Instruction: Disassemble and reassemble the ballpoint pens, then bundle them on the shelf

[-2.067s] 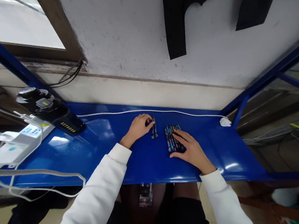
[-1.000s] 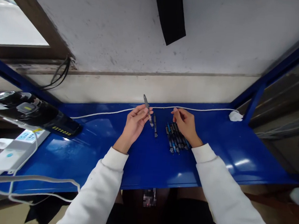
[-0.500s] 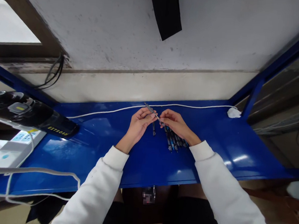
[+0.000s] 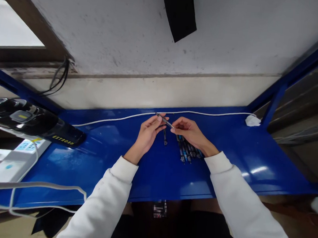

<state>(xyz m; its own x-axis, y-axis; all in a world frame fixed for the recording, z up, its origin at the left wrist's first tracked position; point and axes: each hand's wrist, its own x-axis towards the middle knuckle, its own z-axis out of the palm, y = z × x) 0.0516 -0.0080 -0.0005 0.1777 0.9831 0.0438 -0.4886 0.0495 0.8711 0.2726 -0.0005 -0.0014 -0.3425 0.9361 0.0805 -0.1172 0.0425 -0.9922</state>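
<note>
Grey pen (image 4: 168, 122) is slanting between 2 hands in the head view, seemingly above the blue metal shelf (image 4: 154, 177). The left hand (image 4: 147, 132) is pinching its upper length between thumb and fingers; the right hand (image 4: 189, 131) is holding its lower end in a narrow fingertip grip. Whether a part is being twisted or pulled, I cannot tell. Judging by the layout, 1 pen is being worked on, while 1 loose pen (image 4: 165, 138) is lying just below the left fingers and a row of black and blue pens (image 4: 186, 150) is resting beneath the right hand, partly hidden. Which are already finished is not showing.
</note>
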